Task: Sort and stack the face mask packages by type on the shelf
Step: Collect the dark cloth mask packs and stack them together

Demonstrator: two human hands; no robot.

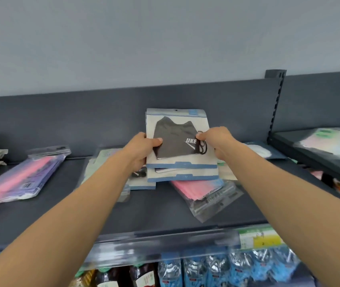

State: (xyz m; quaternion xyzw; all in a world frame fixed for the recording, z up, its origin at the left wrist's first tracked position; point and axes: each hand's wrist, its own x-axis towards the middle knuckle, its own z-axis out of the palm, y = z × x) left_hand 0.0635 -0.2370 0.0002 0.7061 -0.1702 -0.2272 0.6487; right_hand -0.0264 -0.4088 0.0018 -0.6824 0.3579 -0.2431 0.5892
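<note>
Your left hand [142, 149] and right hand [216, 141] pinch the side edges of a flat, glossy black mask package [180, 139], thumbs on its face and fingers clamped behind. It is rectangular, white-backed with blue strips, raised above the middle of the dark matte shelf [40, 220]. A matching second package [183, 176] sits just beneath it. Under that lies a crinkly clear pink mask pack [202, 191], tilted rightward. To the far left rests a pink and purple pack [17, 179]. Shiny blue bottles [216, 268] line the level below.
</note>
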